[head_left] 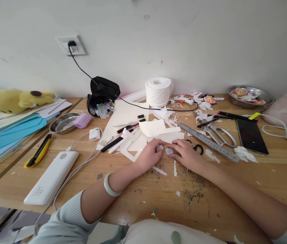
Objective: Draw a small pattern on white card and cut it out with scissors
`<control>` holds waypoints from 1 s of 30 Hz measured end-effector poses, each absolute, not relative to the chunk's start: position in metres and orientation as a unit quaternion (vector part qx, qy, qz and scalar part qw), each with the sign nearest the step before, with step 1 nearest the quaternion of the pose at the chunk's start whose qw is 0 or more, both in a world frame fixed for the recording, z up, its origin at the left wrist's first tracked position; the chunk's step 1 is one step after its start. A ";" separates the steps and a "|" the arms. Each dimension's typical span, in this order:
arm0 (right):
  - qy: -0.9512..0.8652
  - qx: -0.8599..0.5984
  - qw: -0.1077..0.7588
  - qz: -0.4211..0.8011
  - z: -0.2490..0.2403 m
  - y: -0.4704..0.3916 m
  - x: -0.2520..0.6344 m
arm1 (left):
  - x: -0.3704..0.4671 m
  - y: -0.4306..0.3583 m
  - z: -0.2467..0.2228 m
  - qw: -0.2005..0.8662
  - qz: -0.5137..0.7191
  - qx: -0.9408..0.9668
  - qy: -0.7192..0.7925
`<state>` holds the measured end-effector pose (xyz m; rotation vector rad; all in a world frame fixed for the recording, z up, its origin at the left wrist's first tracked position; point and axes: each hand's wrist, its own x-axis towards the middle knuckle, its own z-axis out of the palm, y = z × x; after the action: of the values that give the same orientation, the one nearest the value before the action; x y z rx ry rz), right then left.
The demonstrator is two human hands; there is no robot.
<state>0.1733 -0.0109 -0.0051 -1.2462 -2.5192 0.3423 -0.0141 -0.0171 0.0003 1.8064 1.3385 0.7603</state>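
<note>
Two small white pieces with dark line drawings lie side by side near the middle of the wooden table. My left hand (151, 154) has its fingers curled round the left drawn piece (159, 147). Beside it, the right drawn piece (169, 151) is between the fingertips of my right hand (185, 154). A small gap separates the two pieces. Black-handled scissors (198, 148) are partly hidden behind my right hand. Cut white paper (152, 128) and a paper frame (133, 156) lie just beyond my hands.
A steel ruler (206, 140), large scissors (224, 134) and a phone (252, 135) lie to the right. Behind stand a tissue roll (158, 91) and a black pen case (105, 88). At left are a power bank (52, 178), a yellow cutter (38, 152) and cables.
</note>
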 end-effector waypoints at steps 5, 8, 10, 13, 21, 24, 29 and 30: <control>-0.870 -0.444 0.160 0.140 -0.006 -0.010 0.175 | -0.018 -0.016 -0.002 0.257 0.256 0.788 0.497; -0.868 -0.443 0.166 0.149 -0.008 -0.009 0.175 | -0.019 -0.015 -0.006 0.230 0.241 0.808 0.486; -0.869 -0.437 0.170 0.155 -0.009 -0.008 0.176 | -0.019 -0.016 -0.007 0.220 0.243 0.810 0.487; -0.870 -0.432 0.174 0.163 -0.008 -0.008 0.177 | -0.017 -0.017 -0.005 0.208 0.242 0.807 0.497; -0.866 -0.439 0.173 0.168 -0.005 -0.010 0.177 | -0.015 -0.021 -0.001 0.213 0.210 0.820 0.488; -0.866 -0.438 0.174 0.169 -0.007 -0.010 0.177 | -0.015 -0.021 -0.003 0.215 0.209 0.820 0.487; -0.870 -0.433 0.173 0.159 -0.008 -0.009 0.176 | -0.016 -0.018 -0.005 0.224 0.213 0.812 0.494; -0.869 -0.435 0.174 0.157 -0.008 -0.009 0.175 | -0.016 -0.017 -0.004 0.226 0.216 0.811 0.495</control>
<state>0.1754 -0.0092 -0.0083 -1.2323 -2.4649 0.4456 -0.0165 -0.0174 -0.0044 2.2351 1.3661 0.5963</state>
